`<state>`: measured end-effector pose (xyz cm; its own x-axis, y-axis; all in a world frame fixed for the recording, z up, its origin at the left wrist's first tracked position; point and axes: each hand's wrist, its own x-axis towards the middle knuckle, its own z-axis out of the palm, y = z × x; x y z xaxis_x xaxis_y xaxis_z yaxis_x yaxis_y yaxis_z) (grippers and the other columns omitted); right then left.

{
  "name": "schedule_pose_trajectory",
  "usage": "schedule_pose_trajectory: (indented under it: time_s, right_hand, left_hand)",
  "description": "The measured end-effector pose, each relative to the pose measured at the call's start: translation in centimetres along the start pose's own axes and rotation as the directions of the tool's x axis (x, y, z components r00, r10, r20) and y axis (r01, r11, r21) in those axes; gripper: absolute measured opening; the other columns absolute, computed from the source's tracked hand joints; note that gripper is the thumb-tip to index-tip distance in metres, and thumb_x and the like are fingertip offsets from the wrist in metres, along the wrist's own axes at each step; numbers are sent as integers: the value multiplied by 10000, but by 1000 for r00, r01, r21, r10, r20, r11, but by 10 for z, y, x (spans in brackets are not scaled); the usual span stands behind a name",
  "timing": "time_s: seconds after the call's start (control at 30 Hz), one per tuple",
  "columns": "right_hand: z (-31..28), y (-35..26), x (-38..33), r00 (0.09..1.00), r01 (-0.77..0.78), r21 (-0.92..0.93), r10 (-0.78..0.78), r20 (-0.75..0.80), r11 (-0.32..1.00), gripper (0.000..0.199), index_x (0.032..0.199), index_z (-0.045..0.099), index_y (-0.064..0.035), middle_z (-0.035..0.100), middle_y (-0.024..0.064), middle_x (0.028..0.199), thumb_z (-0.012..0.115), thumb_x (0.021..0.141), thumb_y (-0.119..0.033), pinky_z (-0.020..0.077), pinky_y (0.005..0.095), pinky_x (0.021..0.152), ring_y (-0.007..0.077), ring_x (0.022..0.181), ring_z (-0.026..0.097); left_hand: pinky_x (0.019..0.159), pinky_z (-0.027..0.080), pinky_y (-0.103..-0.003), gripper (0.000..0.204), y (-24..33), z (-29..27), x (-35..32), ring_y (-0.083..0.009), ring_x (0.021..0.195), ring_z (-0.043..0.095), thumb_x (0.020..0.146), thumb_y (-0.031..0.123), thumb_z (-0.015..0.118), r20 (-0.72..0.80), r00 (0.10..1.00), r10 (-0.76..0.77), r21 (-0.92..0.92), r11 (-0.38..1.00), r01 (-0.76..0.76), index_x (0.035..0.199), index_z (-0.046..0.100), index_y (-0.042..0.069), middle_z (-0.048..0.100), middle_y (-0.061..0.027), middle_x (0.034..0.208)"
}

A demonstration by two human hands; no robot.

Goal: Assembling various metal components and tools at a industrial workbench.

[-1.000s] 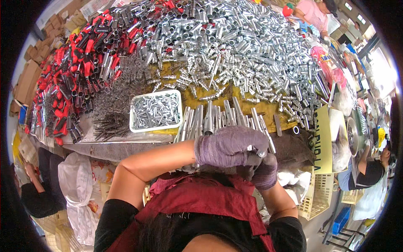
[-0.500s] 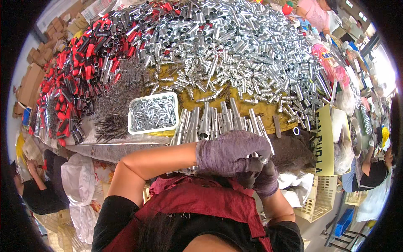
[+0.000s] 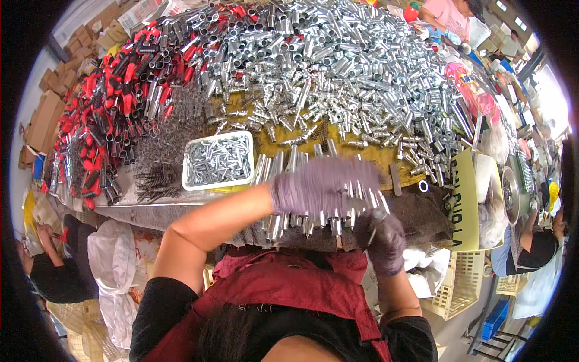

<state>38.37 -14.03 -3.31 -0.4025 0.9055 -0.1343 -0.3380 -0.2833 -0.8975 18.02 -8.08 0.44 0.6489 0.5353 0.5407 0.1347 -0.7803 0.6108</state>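
— What were the hands working on?

— A row of long silver metal tubes point(image 3: 289, 181) lay side by side at the near edge of the table point(image 3: 422, 208), ends toward the person, probably lined up that way so each could be taken in turn. The left hand point(image 3: 322, 187), in a purple knit glove, was spread flat over the row, blurred; whether it gripped a tube I could not tell.

— And the right hand?

— The right hand point(image 3: 381, 238), in a darker glove, was curled closed just below the row around a thin silver pin point(image 3: 375, 228), its tip pointing up toward the tube ends.

— What lay around them?

— Just left of the row stood a white rectangular plastic tray of small silver parts point(image 3: 218, 160), within easy reach. Beside it was a heap of dark wire springs point(image 3: 158, 163). Farther back, a big pile of short silver metal fittings point(image 3: 338, 66) covered the table, with red-and-black capped tubes point(image 3: 108, 108) heaped at the left.
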Motion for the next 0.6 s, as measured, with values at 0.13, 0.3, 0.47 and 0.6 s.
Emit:
schedule_pose_trajectory:
  time_s: [0.13, 0.3, 0.47, 0.6]
  right_hand:
    - [-24, -14, 18, 890, 298, -290, -375, -261, 909, 259, 906, 525, -59, 465, -12, 665, 513, 886, -317, 298, 212, 474, 69, 530, 393]
    - [-79, 34, 29, 810, 303, -408, -458, -365, 861, 278, 1158, 476, 12, 534, 48, 991, 471, 912, -116, 425, 246, 794, 115, 867, 494]
    - [-93, 55, 9, 823, 251, -757, -544, -161, 603, 252, 1118, 508, 2, 551, 68, 1001, 490, 881, -81, 405, 292, 834, 168, 884, 503]
    - [-96, 57, 12, 817, 205, -635, -487, -309, 745, 253, 1117, 512, 3, 546, 44, 972, 510, 878, -80, 405, 251, 776, 129, 852, 491]
  left_hand:
    - [1018, 342, -386, 569, -70, -69, 16, -302, 1157, 470, 877, 493, 436, -332, 747, -577, 391, 636, 665, 1263, 433, 74, 401, -145, 1346]
    - [978, 368, -406, 398, -225, -150, -2, -338, 1111, 505, 874, 225, 458, -539, 473, -697, 616, 57, 786, 1233, 461, 52, 477, -196, 1237]
    - [695, 483, -544, 326, -204, -131, 48, -330, 1003, 591, 835, 159, 502, -591, 355, -724, 655, -174, 735, 1126, 557, 23, 512, -149, 1219]
    - [695, 485, -541, 330, -228, -138, 42, -340, 999, 591, 817, 132, 519, -597, 375, -709, 660, -170, 731, 1128, 560, 29, 562, -144, 1165]
